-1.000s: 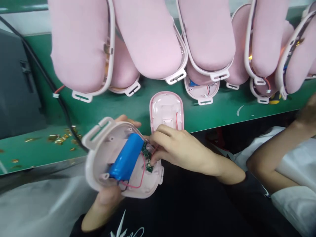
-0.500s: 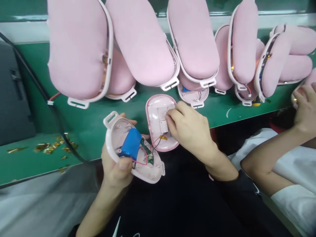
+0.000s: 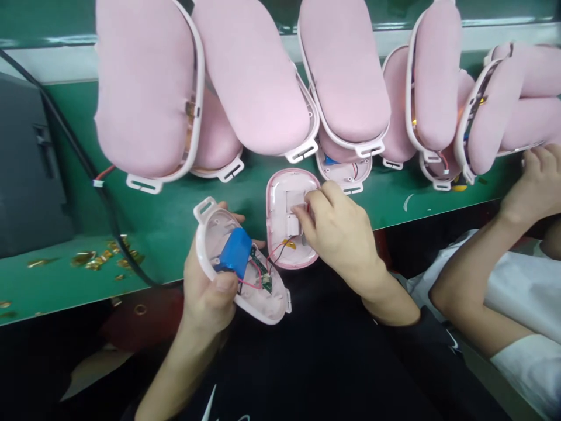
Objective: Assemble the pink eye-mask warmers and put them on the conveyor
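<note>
My left hand (image 3: pixel 209 298) is closed around a pale plastic shell (image 3: pixel 256 307), thumb over its rim. Inside this tilted shell sit a blue battery pack (image 3: pixel 235 254) and a green circuit board (image 3: pixel 265 279). Red and black wires (image 3: pixel 275 257) run from the board to a pink oval shell (image 3: pixel 275 186), which rests open side up. White rectangular parts (image 3: pixel 293 224) and a bit of amber tape (image 3: pixel 288 244) lie in the oval shell. Over its right side my right hand (image 3: pixel 339 228) has thumb and forefinger bent together; whatever they grip is hidden.
Several pink padded cases (image 3: pixel 346 70) line the back of the green bench (image 3: pixel 175 234). At left are a dark box (image 3: pixel 26 169), a black cable (image 3: pixel 79 140) and amber tape scraps (image 3: pixel 96 257). A co-worker's arm (image 3: pixel 473 263) reaches in at right.
The view has shifted slightly, so the bench items appear further right. Both hands keep nearly the same hold. The co-worker's hand at right has moved a little.
</note>
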Demonstrator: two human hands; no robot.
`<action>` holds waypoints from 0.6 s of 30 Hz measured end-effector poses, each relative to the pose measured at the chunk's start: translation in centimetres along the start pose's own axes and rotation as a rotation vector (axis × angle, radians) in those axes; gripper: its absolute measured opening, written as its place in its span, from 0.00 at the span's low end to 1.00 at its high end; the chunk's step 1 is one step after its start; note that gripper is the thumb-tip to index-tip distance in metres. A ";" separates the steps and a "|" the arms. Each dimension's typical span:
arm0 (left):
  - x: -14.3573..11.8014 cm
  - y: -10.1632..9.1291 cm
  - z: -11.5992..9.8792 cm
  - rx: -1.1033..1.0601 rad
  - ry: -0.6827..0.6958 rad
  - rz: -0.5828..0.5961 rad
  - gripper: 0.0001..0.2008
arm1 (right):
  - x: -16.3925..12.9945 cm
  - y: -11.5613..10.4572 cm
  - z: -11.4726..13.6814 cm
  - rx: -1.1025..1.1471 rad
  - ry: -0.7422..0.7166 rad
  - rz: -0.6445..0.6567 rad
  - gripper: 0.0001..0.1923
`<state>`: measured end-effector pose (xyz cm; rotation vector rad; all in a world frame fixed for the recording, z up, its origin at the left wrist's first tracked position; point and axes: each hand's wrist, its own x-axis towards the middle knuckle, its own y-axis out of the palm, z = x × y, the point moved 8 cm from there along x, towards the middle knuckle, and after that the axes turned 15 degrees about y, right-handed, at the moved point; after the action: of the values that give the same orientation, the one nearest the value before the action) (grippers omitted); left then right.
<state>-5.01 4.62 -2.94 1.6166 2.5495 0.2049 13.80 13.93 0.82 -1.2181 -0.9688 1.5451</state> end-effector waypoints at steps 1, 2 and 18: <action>0.0 0.0 0.1 -0.002 -0.005 0.003 0.45 | 0.2 -0.1 -0.1 -0.016 0.022 0.015 0.13; -0.1 0.0 0.1 0.000 -0.005 0.003 0.46 | 0.3 -0.2 -0.3 -0.025 0.039 0.030 0.13; -0.8 -0.4 -0.2 0.136 0.070 0.155 0.47 | 0.8 -0.2 -1.5 0.202 -0.015 -0.001 0.08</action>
<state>-5.07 3.71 -2.77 1.8916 2.5395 0.1052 15.19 14.80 0.52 -1.0647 -0.8005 1.6106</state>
